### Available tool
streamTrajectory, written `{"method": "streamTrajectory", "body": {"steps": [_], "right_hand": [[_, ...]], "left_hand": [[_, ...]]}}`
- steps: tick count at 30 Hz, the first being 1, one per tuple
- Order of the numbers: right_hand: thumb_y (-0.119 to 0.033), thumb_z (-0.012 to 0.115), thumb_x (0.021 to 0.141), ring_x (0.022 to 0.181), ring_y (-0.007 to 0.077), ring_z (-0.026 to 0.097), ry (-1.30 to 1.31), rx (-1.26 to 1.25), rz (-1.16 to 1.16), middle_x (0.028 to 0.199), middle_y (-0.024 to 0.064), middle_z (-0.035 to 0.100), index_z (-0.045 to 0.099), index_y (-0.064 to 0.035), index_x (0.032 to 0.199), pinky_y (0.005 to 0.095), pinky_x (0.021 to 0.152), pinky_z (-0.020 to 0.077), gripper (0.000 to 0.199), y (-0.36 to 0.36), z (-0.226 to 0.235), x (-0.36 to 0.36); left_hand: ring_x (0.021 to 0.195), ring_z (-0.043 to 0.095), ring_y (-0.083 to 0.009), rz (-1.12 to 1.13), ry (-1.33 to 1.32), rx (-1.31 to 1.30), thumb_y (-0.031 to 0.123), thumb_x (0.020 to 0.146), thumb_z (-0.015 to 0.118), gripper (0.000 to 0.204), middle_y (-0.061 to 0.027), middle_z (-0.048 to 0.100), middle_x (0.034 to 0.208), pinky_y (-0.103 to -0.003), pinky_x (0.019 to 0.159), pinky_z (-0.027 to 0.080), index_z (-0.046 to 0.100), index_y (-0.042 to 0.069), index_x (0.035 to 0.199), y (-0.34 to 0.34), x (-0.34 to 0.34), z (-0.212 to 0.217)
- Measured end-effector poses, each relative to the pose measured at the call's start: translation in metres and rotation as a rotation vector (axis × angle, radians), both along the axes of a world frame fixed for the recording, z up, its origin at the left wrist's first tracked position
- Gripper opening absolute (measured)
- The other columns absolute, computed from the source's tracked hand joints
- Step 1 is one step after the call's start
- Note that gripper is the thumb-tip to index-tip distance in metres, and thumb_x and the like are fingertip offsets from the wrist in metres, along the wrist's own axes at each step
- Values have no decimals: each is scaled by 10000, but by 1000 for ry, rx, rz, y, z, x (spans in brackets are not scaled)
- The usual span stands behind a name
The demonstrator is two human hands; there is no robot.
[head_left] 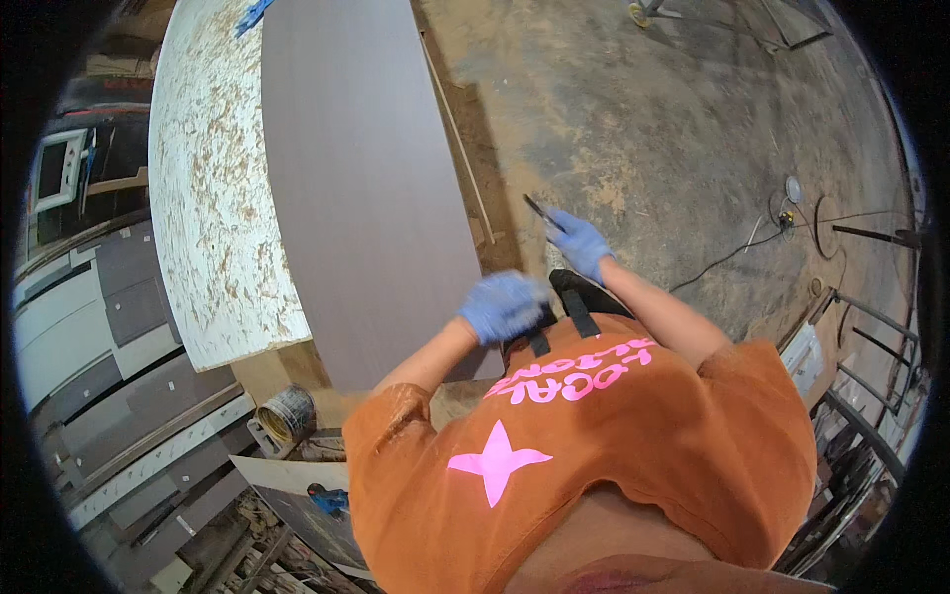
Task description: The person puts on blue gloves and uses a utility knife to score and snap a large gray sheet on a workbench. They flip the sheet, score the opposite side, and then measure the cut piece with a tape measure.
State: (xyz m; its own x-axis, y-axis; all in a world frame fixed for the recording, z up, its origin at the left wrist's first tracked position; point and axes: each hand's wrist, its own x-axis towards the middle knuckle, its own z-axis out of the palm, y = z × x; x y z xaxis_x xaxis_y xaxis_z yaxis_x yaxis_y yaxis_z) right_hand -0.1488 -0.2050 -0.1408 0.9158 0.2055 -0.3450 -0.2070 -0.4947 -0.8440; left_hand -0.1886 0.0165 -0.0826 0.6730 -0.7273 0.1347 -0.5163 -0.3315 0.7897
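My right hand (581, 243), in a blue glove, is closed around a slim dark tool (538, 211). The tool points up and to the left, away from my body; its exact kind is not clear. My left hand (503, 305), also gloved in blue, is smeared by motion in front of my waist, its fingers unreadable. It is close to the near right edge of a long, flat grey-brown panel (361, 168). This panel lies lengthwise over a white tabletop (220, 188) that is spotted with brown residue.
A light wooden strip (460, 148) runs along the panel's right side. On the left, grey and white boards (119, 327) lie stacked, with a dirty bucket (287, 416) nearer me. A black cable (732, 257) crosses the concrete floor, with metal frames (881, 346) at the right.
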Motion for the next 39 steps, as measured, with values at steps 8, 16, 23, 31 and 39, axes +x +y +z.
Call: {"method": "streamTrajectory", "body": {"steps": [8, 16, 23, 31, 39], "right_hand": [[-417, 498, 923, 1001, 350, 617, -95, -427, 316, 1079, 165, 652, 476, -215, 1373, 456, 827, 484, 495, 106, 49, 71], [-436, 473, 925, 949, 353, 636, -140, -561, 275, 1036, 137, 670, 489, -247, 1356, 467, 783, 498, 471, 131, 56, 123], [-420, 483, 916, 941, 373, 630, -215, -509, 222, 1027, 145, 670, 530, -247, 1290, 476, 792, 497, 415, 139, 37, 218], [-413, 473, 926, 919, 372, 632, -40, -553, 293, 988, 146, 667, 544, -204, 1202, 485, 770, 493, 354, 137, 64, 185], [-415, 487, 918, 995, 364, 615, -16, -496, 238, 1055, 153, 662, 530, -240, 1304, 455, 844, 482, 426, 146, 64, 227]], "left_hand": [[1325, 368, -379, 1104, -212, 702, 468, 894, 491, 568, -198, 378, 1464, -492, 1142, 202, 510, 124, 1345, 149, 140, -39], [1425, 220, -335, 1281, -23, 777, 512, 923, 424, 639, -180, 281, 1527, -454, 1178, 74, 404, 131, 1436, 157, 156, -38], [1429, 205, -335, 1294, -74, 768, 506, 914, 439, 635, -174, 281, 1527, -456, 1180, 68, 410, 140, 1432, 157, 158, -38], [1425, 216, -341, 1316, 22, 810, 525, 905, 450, 653, -174, 269, 1532, -458, 1181, 61, 398, 153, 1439, 162, 163, -39], [1426, 206, -364, 1384, 50, 885, 562, 916, 418, 681, -167, 232, 1551, -451, 1184, 56, 366, 156, 1461, 177, 210, -38]]}}
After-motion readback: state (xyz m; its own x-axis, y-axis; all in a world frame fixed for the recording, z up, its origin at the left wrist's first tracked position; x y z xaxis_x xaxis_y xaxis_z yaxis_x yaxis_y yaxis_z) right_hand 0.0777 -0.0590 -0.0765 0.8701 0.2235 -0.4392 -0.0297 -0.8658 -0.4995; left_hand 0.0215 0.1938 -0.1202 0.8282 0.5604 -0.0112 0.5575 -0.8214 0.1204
